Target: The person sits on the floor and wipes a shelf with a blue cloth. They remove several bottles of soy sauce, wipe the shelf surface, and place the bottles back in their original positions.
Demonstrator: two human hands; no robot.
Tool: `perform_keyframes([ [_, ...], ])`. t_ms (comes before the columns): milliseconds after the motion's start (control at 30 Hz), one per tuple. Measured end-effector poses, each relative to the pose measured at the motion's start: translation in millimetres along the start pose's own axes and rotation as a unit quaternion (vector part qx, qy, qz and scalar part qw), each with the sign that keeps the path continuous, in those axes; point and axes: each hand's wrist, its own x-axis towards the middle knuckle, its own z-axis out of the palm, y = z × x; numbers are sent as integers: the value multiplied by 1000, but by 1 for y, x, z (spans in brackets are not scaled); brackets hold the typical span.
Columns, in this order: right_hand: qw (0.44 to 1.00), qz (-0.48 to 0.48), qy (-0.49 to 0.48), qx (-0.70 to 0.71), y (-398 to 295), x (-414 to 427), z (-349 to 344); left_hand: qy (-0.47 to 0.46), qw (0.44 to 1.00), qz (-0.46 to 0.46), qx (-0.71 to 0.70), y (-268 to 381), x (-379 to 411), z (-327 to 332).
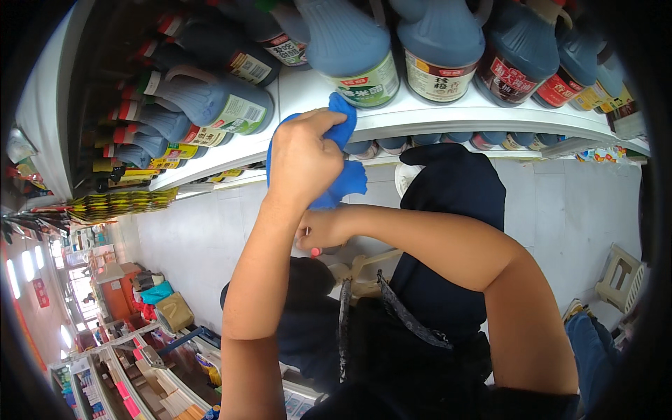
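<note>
My left hand (307, 157) grips a blue cloth (344, 184) at the front edge of a white shelf (420, 118). Just beyond its fingertips stands a large jug of dark liquid with a green label (367, 86), beside a jug with a cream label (443, 79). Below and a little right of the cloth, my right hand (325, 228) is curled around a bottle whose red cap (316, 252) shows under the fingers; most of this bottle is hidden by the hand.
More jugs and bottles (236, 110) line the shelf at left, with others (556, 84) at right. A lower shelf holds further bottles (488, 139). A beige plastic stool (622, 278) stands on the floor at right, near another person's legs (593, 346). My knees are under the shelf front.
</note>
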Motion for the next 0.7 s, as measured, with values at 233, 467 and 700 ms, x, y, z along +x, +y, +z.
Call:
perform_keyframes([
  [233,982,-166,45,80,64,48,24,45,995,65,-55,24,-13,4],
  [467,962,-257,22,94,143,73,32,81,982,171,23,38,4,55],
  [700,961,-231,141,-52,62,66,34,146,981,116,61,-14,-21,30],
])
